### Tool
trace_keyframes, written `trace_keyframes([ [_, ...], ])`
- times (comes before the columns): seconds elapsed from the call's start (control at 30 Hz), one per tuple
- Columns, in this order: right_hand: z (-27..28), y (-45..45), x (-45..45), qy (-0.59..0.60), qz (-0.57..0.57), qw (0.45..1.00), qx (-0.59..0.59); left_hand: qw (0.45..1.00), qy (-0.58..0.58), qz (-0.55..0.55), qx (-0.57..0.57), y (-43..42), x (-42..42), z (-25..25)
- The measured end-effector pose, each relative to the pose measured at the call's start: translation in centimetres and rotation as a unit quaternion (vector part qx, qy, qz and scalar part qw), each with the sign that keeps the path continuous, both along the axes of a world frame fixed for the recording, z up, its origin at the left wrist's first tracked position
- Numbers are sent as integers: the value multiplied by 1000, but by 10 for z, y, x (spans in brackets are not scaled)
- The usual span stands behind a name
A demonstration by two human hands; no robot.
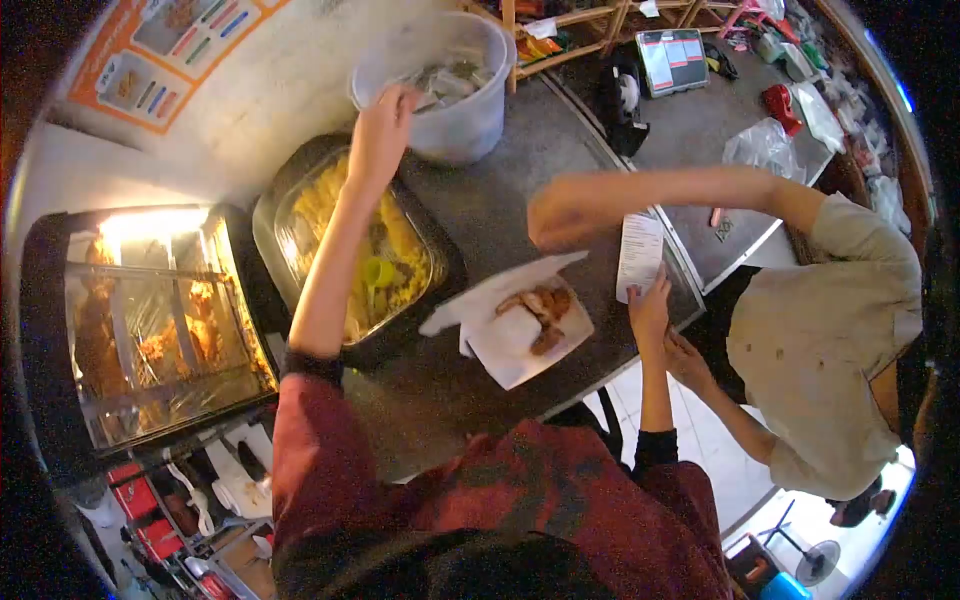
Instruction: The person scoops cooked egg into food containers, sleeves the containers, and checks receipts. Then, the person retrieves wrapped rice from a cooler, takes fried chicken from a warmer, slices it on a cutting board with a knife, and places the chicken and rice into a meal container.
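Observation:
My left hand (388, 118) is at the rim of a translucent plastic bucket (465, 125) with small packets (450, 85) in it. Its fingers look curled together, and what they hold is too blurred to make out. My right hand (650, 305) has its fingers closed on the lower end of a long printed receipt (640, 250). Between my arms, an open white paper food box (510, 365) holds fried chicken (545, 315) beside a white rounded mound.
A black-rimmed covered tray (430, 225) of yellow food stands under my left forearm. Left of it is a lit glass food warmer (170, 340). A co-worker's blurred arm (680, 195) reaches over the counter from the right. A tablet (672, 62) stands at the back.

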State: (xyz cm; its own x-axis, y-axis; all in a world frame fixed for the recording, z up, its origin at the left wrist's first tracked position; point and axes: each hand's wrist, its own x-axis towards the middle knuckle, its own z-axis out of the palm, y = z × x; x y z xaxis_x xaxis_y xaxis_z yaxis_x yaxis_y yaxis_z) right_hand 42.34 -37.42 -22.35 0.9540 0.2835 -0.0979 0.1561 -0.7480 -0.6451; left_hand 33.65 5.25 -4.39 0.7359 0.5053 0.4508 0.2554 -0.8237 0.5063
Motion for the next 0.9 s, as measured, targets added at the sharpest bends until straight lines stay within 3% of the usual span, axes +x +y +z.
trace_keyframes([
  [0.03, 14, 9, -4, -66, -3, 993, -98, 998, 37, -46, 12, 33, 39, -12],
  [0.1, 8, 2, -13, -126, 23, 985, -119, 992, 71, -101, 27, 91, 102, -52],
  [0.13, 15, 3, -21, -145, 33, 981, -122, 948, 278, -114, 108, 118, 126, -81],
  [0.2, 40, 4, -40, -120, 39, 988, -93, 855, 468, -123, 188, 143, 140, -112],
  [0.27, 54, -10, -54, -80, 41, 993, -75, 876, 465, -122, 36, 158, 133, -132],
  [0.3, 56, -15, -62, -37, 48, 997, -56, 876, 465, -124, 37, 168, 140, -138],
  [0.4, 59, -38, -78, -32, 69, 997, -13, 860, 486, -55, -147, 178, 139, -156],
  [0.47, 64, -41, -83, -28, 64, 997, 42, 921, 351, -85, 146, 148, 121, -121],
  [0.57, 107, -23, -88, -62, 117, 986, 98, 906, 389, -100, 135, 147, 127, -106],
  [0.6, 114, -19, -88, -125, 137, 978, 97, 894, 416, -108, 125, 148, 128, -107],
  [0.67, 127, -14, -97, -81, 121, 978, 151, 868, 469, -128, 102, 143, 133, -106],
  [0.73, 127, -20, -107, -46, 130, 973, 186, 955, 286, -34, 66, 135, 136, -98],
  [0.8, 135, -26, -115, -19, 121, 977, 173, 997, -3, -73, 29, 81, 114, -40],
  [0.87, 127, -38, -122, -54, 141, 973, 172, 980, -89, -100, -147, 7, 74, 13],
  [0.9, 122, -42, -127, -46, 145, 974, 168, 983, -64, -131, -116, -35, 45, 33],
])
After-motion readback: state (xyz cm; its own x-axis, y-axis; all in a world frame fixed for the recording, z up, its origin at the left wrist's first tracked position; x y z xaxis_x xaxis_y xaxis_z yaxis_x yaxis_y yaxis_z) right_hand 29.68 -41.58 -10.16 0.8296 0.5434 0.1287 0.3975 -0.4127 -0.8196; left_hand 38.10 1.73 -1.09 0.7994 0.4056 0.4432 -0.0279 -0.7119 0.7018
